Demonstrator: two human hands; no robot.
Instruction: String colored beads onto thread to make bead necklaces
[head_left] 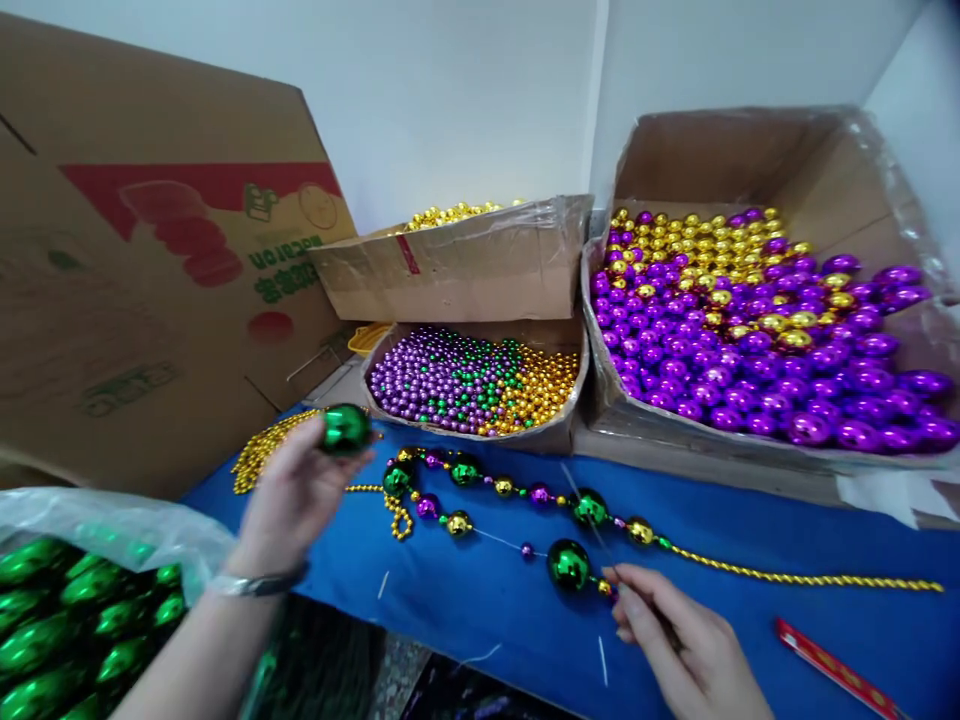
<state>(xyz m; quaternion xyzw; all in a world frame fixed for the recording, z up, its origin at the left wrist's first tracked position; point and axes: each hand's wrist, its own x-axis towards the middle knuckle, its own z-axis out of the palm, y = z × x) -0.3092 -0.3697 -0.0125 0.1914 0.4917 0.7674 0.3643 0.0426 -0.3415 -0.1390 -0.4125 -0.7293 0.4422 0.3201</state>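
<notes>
My left hand (296,485) is raised over the left part of the blue table, its fingers closed round a large shiny green bead (347,429). At the lower right, my right hand (667,635) pinches a long thin needle (589,510) that points up and away. Just by those fingertips, a large green bead (568,565) and a few small beads sit on the string, with a purple bead (527,551) further along the bare thread. The rest of the bead necklace (540,495), in green, gold and purple, loops across the cloth.
A box of small beads (465,380) stands behind the necklace, below a box of gold beads (454,213). A box of purple and gold beads (750,340) is at right. Green beads (67,620) fill a bag at lower left. A red cutter-like object (832,665) lies at right.
</notes>
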